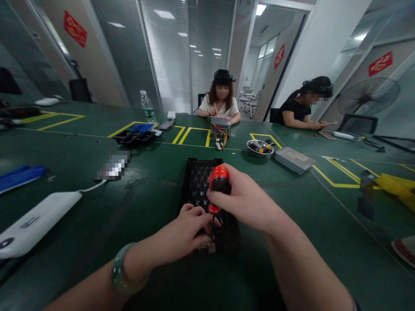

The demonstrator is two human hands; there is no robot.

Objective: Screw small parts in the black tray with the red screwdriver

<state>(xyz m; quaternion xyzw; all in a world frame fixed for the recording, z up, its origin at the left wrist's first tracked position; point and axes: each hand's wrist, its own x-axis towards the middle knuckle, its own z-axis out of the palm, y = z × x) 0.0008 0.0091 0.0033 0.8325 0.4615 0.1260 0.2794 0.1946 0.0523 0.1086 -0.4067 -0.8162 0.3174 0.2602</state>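
My right hand [243, 198] grips a screwdriver [218, 183] with a red and black handle, its thin shaft pointing down. The shaft's tip meets a small pale part [207, 247] low in a black plastic crate [197, 190]. My left hand [191, 226] lies curled over that part, its fingertips beside the shaft. The fingers hide most of the part, so I cannot tell whether the hand grips it. A pale green bangle [120, 268] circles my left wrist.
A white power bank [40, 222] with a cable lies left of the crate, and blue gloves [19, 178] lie beyond it. A steel bowl of parts [260, 148] and a silver metal unit [293, 160] stand ahead right. Two co-workers sit at the far table.
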